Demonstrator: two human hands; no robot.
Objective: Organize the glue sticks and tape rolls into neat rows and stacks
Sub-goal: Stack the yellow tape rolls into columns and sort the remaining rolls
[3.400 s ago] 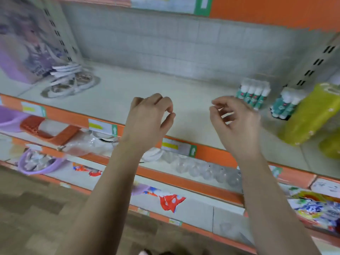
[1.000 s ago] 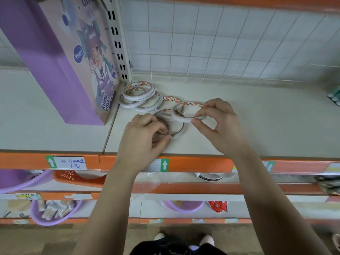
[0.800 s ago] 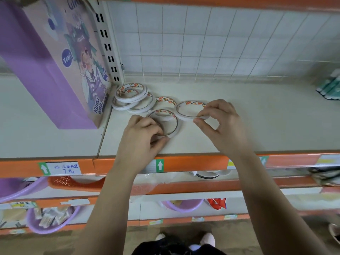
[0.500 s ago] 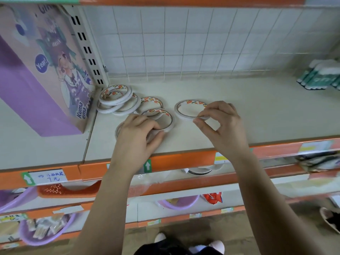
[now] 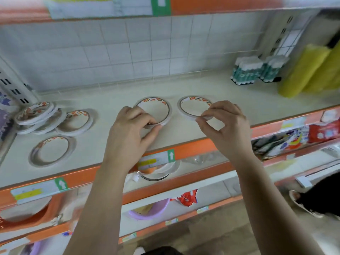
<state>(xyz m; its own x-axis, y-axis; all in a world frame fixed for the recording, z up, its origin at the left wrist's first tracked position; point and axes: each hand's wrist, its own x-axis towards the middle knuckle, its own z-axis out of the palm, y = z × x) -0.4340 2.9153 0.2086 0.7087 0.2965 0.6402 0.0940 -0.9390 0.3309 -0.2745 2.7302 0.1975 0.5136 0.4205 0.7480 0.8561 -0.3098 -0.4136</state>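
Left hand (image 5: 132, 133) now holds its tape roll (image 5: 155, 99) off the pile (image 5: 35, 112), just beside the right hand's (image 5: 224, 126) second roll (image 5: 195, 98). Lone roll (image 5: 46, 163) uncovered front left.

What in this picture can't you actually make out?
Head view only:
Centre roll: near rim hidden by the left hand gripping it.
Right roll: pinched spot covered by fingers of the right hand.
Heap of rolls: overlapped and blurred, count unclear.
Glue sticks: motion blur, count unclear.
Price label: text too blurred to read.
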